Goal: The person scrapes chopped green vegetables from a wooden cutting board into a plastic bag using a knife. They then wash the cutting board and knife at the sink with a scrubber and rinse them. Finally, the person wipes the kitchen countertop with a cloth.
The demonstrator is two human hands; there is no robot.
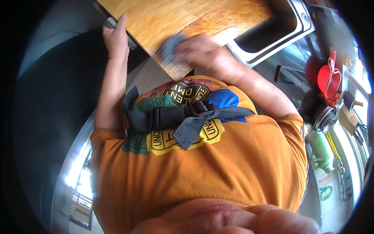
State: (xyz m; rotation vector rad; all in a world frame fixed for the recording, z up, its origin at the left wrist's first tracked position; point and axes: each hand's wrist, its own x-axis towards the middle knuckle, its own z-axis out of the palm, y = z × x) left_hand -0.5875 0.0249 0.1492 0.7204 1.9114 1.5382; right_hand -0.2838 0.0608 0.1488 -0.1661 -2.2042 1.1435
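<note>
A wet wooden board (163, 20), seemingly a cutting board or tabletop with dark seams, slants across the top of the view, partly over a steel sink. My left hand (117, 38) grips its left edge, beside a grey bar-like piece (131, 43) along that edge. Near the board's closest corner, my right hand (195, 52) presses a grey scouring pad or cloth (172, 49) against the wood. That hand is blurred, so its fingertips are hard to make out.
The steel sink's rim (268, 51) lies right of the board. On the dark counter are a smartphone (289, 75) and a red pan-like vessel (324, 80). Farther along stand metal lids or bowls (325, 120) and a green jug (321, 149).
</note>
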